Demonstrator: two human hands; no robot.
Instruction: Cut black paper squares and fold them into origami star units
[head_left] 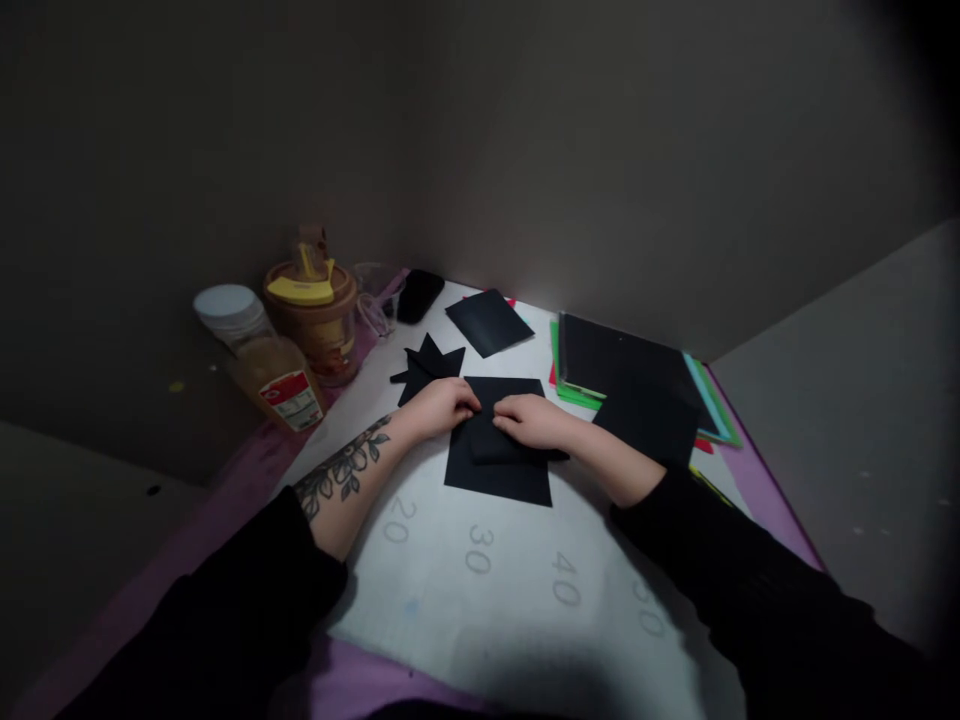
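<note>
A square black sheet of paper (499, 484) lies on the white mat in front of me. On top of it is a smaller folded piece of black paper (491, 448). My left hand (448, 403) has its fingers curled down at the upper left edge of the folded piece. Close beside it, my right hand (527, 420) pinches the same piece from the right. The fingertips of both hands partly cover the fold. Just behind my left hand rests a pointed black paper shape (429, 368), like a star.
Several coloured sheets with black on top (622, 350) are stacked at the right. More black paper (490, 322) lies behind. At the back left stand a white-capped jar (274, 365), a brown-lidded tub (322, 330), a clear cup (379, 300) and a black phone-like object (420, 296). Walls border the table.
</note>
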